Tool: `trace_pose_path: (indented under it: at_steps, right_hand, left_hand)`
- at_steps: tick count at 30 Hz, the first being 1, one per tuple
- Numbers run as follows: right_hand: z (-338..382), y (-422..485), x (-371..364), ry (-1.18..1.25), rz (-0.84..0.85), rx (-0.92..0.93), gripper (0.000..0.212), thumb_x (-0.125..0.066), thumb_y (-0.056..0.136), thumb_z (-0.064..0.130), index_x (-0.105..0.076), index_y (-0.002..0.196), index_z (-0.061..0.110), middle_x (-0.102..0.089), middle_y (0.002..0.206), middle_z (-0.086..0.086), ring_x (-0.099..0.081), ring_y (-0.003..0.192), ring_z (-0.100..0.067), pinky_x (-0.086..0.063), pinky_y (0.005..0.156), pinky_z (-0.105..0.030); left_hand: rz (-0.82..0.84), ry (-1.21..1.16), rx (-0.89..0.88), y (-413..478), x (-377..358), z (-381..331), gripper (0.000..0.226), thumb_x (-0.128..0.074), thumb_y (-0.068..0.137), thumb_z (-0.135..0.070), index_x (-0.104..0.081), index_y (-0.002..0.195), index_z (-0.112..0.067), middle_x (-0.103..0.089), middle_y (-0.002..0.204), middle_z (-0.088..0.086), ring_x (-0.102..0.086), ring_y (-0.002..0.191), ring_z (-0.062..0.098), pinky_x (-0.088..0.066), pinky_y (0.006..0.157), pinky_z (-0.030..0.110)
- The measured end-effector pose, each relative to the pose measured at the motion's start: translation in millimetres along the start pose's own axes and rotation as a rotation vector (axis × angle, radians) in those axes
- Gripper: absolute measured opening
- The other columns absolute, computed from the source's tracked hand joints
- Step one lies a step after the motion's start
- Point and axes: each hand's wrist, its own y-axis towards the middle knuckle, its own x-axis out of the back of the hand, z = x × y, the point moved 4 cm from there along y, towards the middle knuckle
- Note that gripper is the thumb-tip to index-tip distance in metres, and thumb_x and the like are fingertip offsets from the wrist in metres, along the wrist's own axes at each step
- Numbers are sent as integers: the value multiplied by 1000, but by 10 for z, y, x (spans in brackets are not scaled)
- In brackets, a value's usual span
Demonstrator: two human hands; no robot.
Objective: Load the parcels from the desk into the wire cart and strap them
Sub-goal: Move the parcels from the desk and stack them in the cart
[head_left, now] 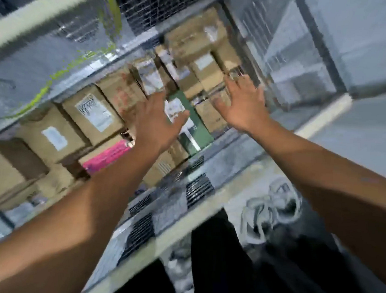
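Cart wall: closest to us is the near mesh side of the wire cart [198, 188]. It runs under both forearms, and we're leaning over it and looking down inside.
Pink parcel: just below the left wrist a pink parcel [108, 156] sits among brown ones. It's too blurry to say whether it's a soft mailer or a box.
Left hand: the left hand [157, 120] has its fingers spread wide and nothing in it. We can't tell through the blur whether it's hovering or pressing on the boxes.
Green box: a long green box [198, 126] lies between the two hands, right by the left thumb, wedged among the brown ones.
Right hand: the right hand [243, 106] is splayed open too, and empty, just right of the green box.
Brown parcels: left of the left hand and past both sets of fingertips, cardboard parcels [93, 113] with white labels are packed edge to edge inside the cart.
Handling: our guess is stiff cardboard, smallish and fairly light. There's barely any finger room between them, so we'd settle them with flat palms. To lift one we'd grab opposite side edges, since taped tops may be slick.
Strap: well beyond the left hand, a yellow-green strap [109, 1] trails along the far mesh. It looks loose, not across the load.
Tabletop: not in view.
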Motion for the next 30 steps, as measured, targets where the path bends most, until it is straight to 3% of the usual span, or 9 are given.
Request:
trace_pose_path:
  at_steps: [2,5,9,11,14,18,23,27,30]
  right_hand:
    - [102,-757,193,160,-121,-25,77,-46,102,59,-28,164,17,-26,170,-15,-16,158,-32,-6,124,-42]
    - [164,-1939,352,381,-246,-169,73,-52,102,53,-33,162,17,-31,167,-14,-21,157,-30,-7,127,-44]
    - [-81,-3430,317,578,-377,-503,68,-62,102,42,-39,158,12,-38,165,-11,-29,154,-27,-14,126,-33]
    - [-348,-4131,221,698,-413,-692,67,-65,100,40,-42,157,12,-41,162,-11,-35,151,-26,-23,126,-37]
    - [-925,-5072,130,814,-636,-931,65,-69,99,33,-46,154,8,-48,157,-15,-46,139,-12,-29,119,-19]
    - [-1525,-6209,-146,883,-747,-1182,68,-60,103,42,-39,158,9,-40,162,-14,-35,151,-27,-26,125,-41]
    - [-1808,-7404,-646,1002,-1025,-1404,71,-57,102,51,-36,160,16,-35,165,-8,-30,153,-25,-25,126,-43]
    - [-1830,-8281,-1176,1033,-1128,-1604,72,-55,101,56,-35,161,21,-35,166,-4,-28,154,-22,-26,126,-46]
    - [-1842,-8847,-1498,1093,-1210,-1706,73,-55,100,58,-34,162,25,-32,167,0,-26,155,-19,-25,126,-42]
  left_hand:
    - [29,-19,-87,-544,207,-202,85,-52,96,-70,-29,162,-22,-27,170,6,-19,157,33,-19,126,55]
    - [52,-12,-196,-1333,439,-542,80,-53,97,-67,-34,160,-22,-27,169,7,-15,158,29,-17,126,55]
    - [165,32,-350,-2231,445,-1122,73,-61,99,-52,-41,156,-12,-35,164,16,-23,154,34,-20,126,54]
    - [232,93,-486,-2610,278,-1450,70,-65,99,-46,-46,151,-3,-43,157,22,-33,148,40,-23,123,54]
    - [397,108,-597,-3101,-106,-1917,77,-56,96,-61,-44,154,-12,-40,161,14,-30,151,32,-22,126,49]
    - [592,235,-802,-3717,-824,-2386,82,-49,92,-70,-41,156,-20,-35,165,4,-21,155,24,-20,127,46]
    - [812,335,-1014,-4748,-1863,-2821,71,-56,94,-60,-43,153,-22,-39,160,2,-23,152,21,-22,125,39]
    - [989,495,-1171,-5682,-2613,-2900,81,-48,90,-71,-41,156,-23,-37,163,3,-28,152,27,-31,122,51]
    - [1127,530,-1169,-6260,-3022,-2890,83,-48,88,-75,-36,157,-31,-28,167,-4,-19,156,22,-31,123,51]
